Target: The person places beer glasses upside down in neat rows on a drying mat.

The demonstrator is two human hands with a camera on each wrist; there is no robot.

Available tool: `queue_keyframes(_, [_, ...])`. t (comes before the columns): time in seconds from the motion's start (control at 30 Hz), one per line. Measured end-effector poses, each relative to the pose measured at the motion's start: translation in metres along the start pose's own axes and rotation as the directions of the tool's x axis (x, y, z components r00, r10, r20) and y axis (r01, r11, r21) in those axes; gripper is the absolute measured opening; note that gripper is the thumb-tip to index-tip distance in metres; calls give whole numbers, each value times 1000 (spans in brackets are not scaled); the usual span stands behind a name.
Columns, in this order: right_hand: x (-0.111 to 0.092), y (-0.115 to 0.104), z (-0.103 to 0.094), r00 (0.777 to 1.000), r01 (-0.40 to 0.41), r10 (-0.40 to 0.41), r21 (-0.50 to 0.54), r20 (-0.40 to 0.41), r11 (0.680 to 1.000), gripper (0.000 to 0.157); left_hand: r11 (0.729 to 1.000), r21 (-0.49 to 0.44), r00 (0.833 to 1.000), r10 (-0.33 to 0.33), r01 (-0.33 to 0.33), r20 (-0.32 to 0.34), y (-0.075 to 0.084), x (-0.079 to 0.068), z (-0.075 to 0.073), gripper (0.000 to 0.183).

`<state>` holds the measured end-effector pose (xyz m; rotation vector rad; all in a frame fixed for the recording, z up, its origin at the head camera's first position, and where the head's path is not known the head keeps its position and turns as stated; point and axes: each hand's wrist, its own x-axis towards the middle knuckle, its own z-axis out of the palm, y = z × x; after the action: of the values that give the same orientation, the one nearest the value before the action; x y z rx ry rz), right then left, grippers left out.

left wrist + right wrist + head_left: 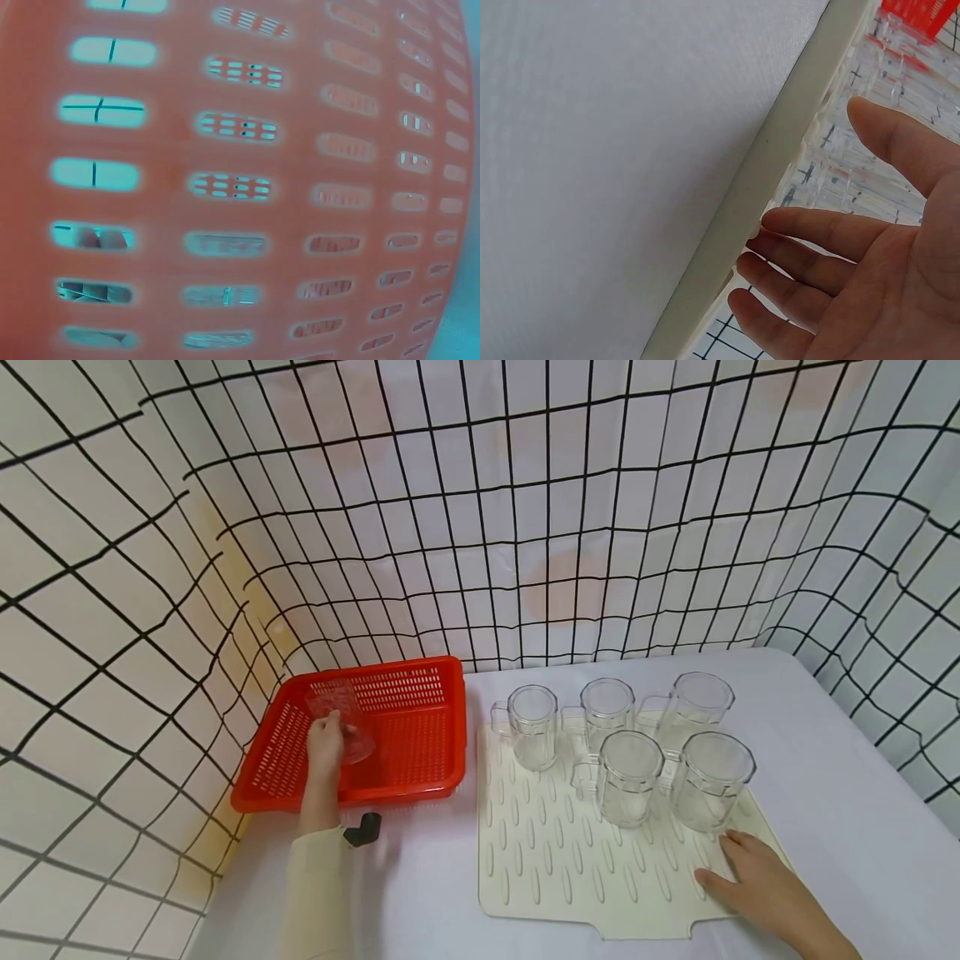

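Inside the red basket [408, 789], my left hand [326, 745] grips a clear glass mug [358, 746] that lies tilted. In the left wrist view the slotted basket wall [165, 210] fills the picture and hides most of that hand. My right hand [761, 885] is at the front right of a cream ribbed draining mat [540, 893], fingers spread and slightly bent, holding nothing. Its fingertips are close to a front-right glass mug [708, 785]; the right wrist view shows the hand [847, 285] beside the mat's edge [757, 165].
More clear mugs stand on the mat in two rows, among them a front one [628, 781] and a back-left one [533, 731], handles pointing left. Black wire grid panels [547, 493] enclose the white table [427, 893] at the back and sides.
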<state>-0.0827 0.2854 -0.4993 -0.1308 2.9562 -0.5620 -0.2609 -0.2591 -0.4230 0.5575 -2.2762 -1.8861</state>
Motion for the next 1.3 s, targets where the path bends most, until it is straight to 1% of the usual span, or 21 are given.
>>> queue_keyframes(0.1, [1, 0, 0, 1000, -1, 1, -1, 4, 1000, 80, 1000, -17, 1000, 6, -6, -4, 0, 0, 0, 31])
queue_keyframes(0.23, [0, 1, 0, 1000, 3, -3, -2, 6, 1000, 80, 998, -48, 999, 40, -42, -27, 0, -2, 1, 27])
queue_keyframes(0.33, [1, 1, -1, 1000, 9, -9, 4, -1, 1000, 79, 991, -101, 994, 86, -92, -68, 0, -7, 4, 25])
queue_keyframes(0.43, [1, 1, -1, 1000, 11, -11, 7, -6, 1000, 79, 968, -193, 983, 142, -162, -114, 3, -12, 9, 24])
queue_keyframes(0.5, [1, 1, -2, 1000, 6, -6, 11, -2, 1000, 79, 942, -265, 974, 170, -205, -150, 5, -16, 12, 24])
queue_keyframes(0.67, [1, 0, -2, 1000, 3, -3, 15, -1, 1000, 79, 854, -426, 947, 211, -299, -241, 15, -28, 19, 26])
queue_keyframes(0.77, [0, 0, -2, 1000, 4, -4, 8, 4, 1000, 79, 795, -486, 927, 254, -363, -276, 20, -36, 21, 28])
queue_keyframes(0.9, [1, 1, -2, 1000, -2, 2, 2, 18, 1000, 79, 719, -537, 897, 329, -441, -295, 22, -44, 21, 31])
queue_keyframes(1.03, [1, 1, -2, 1000, -3, 3, 6, 23, 1000, 80, 665, -560, 870, 381, -494, -314, 26, -54, 19, 32])
queue_keyframes(1.13, [1, 0, -2, 1000, -6, 5, 6, 30, 1000, 80, 633, -574, 854, 406, -520, -325, 29, -61, 18, 32])
queue_keyframes(1.2, [1, 0, -3, 999, -7, 6, 5, 36, 1000, 81, 607, -595, 848, 418, -527, -324, 31, -65, 18, 31])
queue_keyframes(1.3, [1, 0, -3, 999, -8, 8, 2, 39, 1000, 81, 578, -621, 845, 426, -530, -324, 33, -71, 17, 30])
